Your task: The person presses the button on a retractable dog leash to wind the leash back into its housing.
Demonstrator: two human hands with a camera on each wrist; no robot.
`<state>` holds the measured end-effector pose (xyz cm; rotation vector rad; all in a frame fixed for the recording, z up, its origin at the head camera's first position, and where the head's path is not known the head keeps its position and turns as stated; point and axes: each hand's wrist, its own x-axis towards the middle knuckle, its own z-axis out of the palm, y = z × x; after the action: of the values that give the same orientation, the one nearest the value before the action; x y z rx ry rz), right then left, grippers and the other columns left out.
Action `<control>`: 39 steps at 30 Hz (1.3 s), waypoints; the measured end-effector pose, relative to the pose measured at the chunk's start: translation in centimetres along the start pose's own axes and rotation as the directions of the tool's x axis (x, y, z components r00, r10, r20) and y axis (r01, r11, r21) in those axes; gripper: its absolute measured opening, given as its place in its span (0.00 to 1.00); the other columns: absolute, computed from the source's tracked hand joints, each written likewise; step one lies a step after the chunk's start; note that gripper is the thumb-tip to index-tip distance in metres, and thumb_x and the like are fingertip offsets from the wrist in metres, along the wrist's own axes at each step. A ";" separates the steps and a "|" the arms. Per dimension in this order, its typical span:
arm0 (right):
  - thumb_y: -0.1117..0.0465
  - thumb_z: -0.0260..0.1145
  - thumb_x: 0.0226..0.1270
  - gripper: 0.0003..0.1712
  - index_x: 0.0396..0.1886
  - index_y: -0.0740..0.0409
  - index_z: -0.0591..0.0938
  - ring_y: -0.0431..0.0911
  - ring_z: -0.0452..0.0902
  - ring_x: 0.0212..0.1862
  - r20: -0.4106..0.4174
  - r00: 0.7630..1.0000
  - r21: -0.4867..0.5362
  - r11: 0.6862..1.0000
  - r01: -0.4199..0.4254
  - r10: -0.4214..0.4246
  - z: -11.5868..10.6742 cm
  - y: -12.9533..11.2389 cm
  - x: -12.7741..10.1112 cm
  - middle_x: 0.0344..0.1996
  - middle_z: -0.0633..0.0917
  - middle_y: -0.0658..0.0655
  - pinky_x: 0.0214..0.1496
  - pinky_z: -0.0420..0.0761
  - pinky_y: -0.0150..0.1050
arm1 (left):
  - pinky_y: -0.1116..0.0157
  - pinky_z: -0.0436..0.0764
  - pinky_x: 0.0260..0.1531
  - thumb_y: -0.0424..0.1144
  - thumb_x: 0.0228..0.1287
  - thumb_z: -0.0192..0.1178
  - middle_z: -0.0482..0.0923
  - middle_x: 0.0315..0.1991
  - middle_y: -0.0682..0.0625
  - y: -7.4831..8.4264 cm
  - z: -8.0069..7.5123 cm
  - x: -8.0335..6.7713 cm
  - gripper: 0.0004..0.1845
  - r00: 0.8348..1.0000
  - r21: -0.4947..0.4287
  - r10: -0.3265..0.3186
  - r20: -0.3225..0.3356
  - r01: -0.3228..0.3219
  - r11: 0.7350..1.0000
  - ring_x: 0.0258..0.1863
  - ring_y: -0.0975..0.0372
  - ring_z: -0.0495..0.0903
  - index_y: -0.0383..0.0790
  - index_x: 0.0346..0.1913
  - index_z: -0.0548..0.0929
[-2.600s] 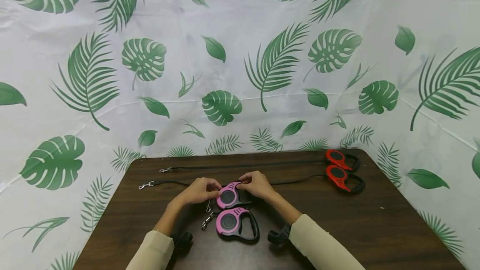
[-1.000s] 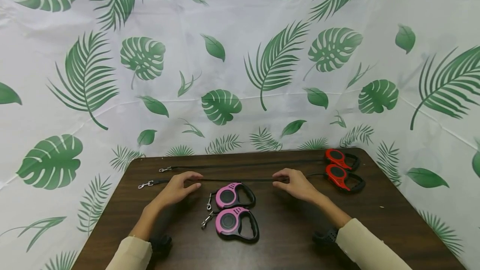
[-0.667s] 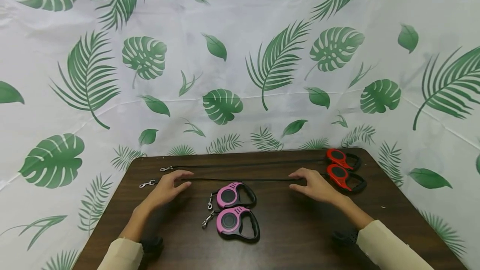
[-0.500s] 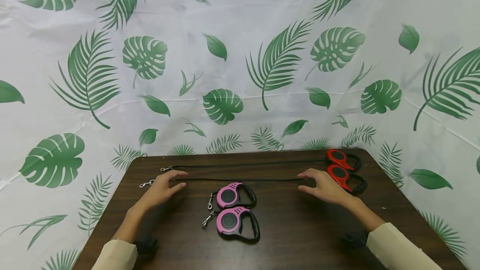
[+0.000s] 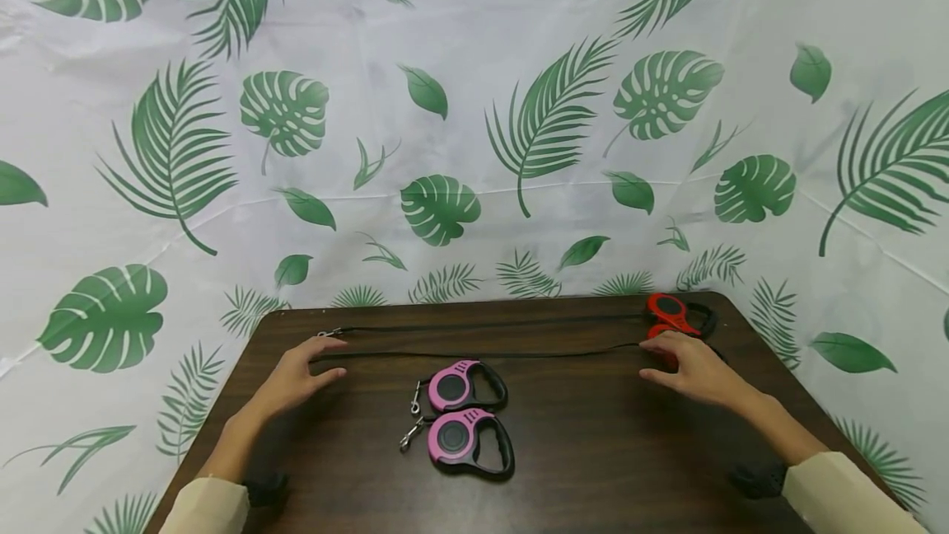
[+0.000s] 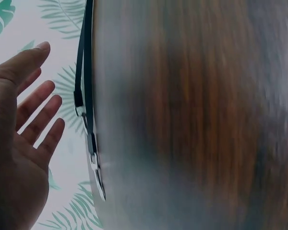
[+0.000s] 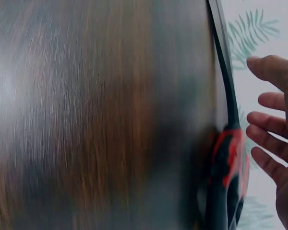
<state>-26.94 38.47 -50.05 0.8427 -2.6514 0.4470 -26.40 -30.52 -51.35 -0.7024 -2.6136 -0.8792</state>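
My left hand point(image 5: 291, 375) hangs over the left of the table, fingers spread and holding nothing. It overlaps the clip end of the nearer black leash cord point(image 5: 445, 355) in the head view; metal clips point(image 6: 97, 175) show beside it in the left wrist view. My right hand point(image 5: 693, 367), also spread and without anything in it, partly hides the nearer red retractable leash point(image 5: 657, 330). Behind that lies a second red retractable leash point(image 5: 666, 306). Two pink retractable leashes, one farther point(image 5: 449, 388) and one nearer point(image 5: 452, 438), lie mid-table between the hands, their clips pointing left.
The dark wooden table point(image 5: 578, 452) meets a white leaf-print cloth point(image 5: 445, 122) at its back edge. A farther black cord point(image 5: 482, 325) runs across the back from the red leash to a metal clip point(image 5: 329, 332) at left.
Both hands were touching the farther pink leash; they have let go and moved apart, the left hand leftward, the right hand rightward to the red leashes. The pink leashes stay put.
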 end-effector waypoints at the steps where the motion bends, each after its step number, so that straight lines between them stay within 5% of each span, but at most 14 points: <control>1: 0.51 0.81 0.62 0.28 0.56 0.62 0.87 0.52 0.85 0.45 -0.004 1.000 -0.007 1.000 -0.010 0.010 -0.3 0.3 -0.2 0.48 0.88 0.57 0.45 0.85 0.53 | 0.35 0.77 0.60 0.33 0.62 0.76 0.84 0.59 0.36 -0.2 -0.1 -0.1 0.26 1.000 0.007 -0.001 -0.009 0.001 1.000 0.63 0.35 0.79 0.32 0.62 0.83; 20: 0.50 0.86 0.52 0.31 0.52 0.60 0.89 0.46 0.83 0.36 -0.104 0.992 -0.102 0.991 -0.088 0.078 -1.5 4.8 -3.8 0.38 0.88 0.51 0.35 0.82 0.45 | 0.35 0.78 0.57 0.36 0.61 0.77 0.82 0.59 0.30 -3.2 -1.8 -0.9 0.29 0.996 0.105 -0.077 -0.041 0.081 0.991 0.60 0.34 0.80 0.28 0.63 0.82; 39: 0.39 0.80 0.60 0.42 0.64 0.64 0.83 0.39 0.76 0.28 0.029 0.967 -0.095 0.964 -0.249 0.252 -0.2 5.2 -3.7 0.33 0.86 0.50 0.27 0.74 0.39 | 0.35 0.77 0.59 0.36 0.63 0.76 0.80 0.59 0.28 -4.0 -1.4 -0.7 0.27 0.991 0.109 -0.134 -0.001 0.133 0.985 0.60 0.32 0.79 0.26 0.61 0.82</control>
<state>-27.11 44.42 -52.33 0.4953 -2.8044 0.3692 -27.74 -34.45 -52.47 -0.5073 -2.7169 -0.7641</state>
